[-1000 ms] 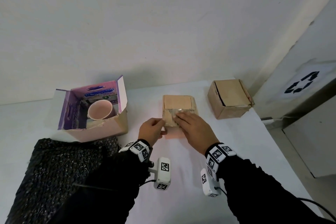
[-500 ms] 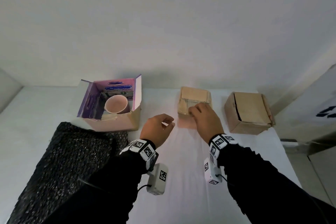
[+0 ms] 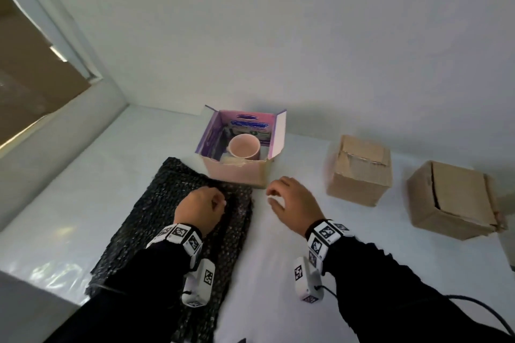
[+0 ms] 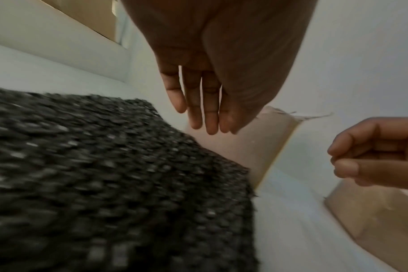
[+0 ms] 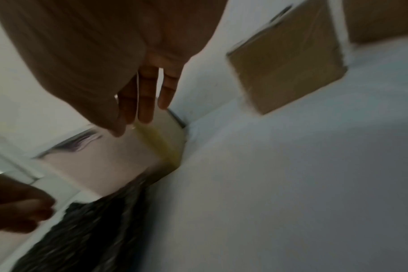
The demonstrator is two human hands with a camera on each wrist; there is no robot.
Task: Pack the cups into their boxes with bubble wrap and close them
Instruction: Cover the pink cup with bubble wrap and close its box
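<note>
1 pink cup left, sitting upright in the open purple box, straight ahead of both hands. The bubble wrap lies under the left hand, so it's nearer; right hand hovers beside. Both loosely curled, holding nothing.

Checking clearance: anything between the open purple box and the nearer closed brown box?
Nothing: bare white table separates the purple box from the brown box, per head view.

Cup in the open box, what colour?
Pale pink, inside and out. The cup shows best in the head view, standing in the open purple-lined box.
</note>
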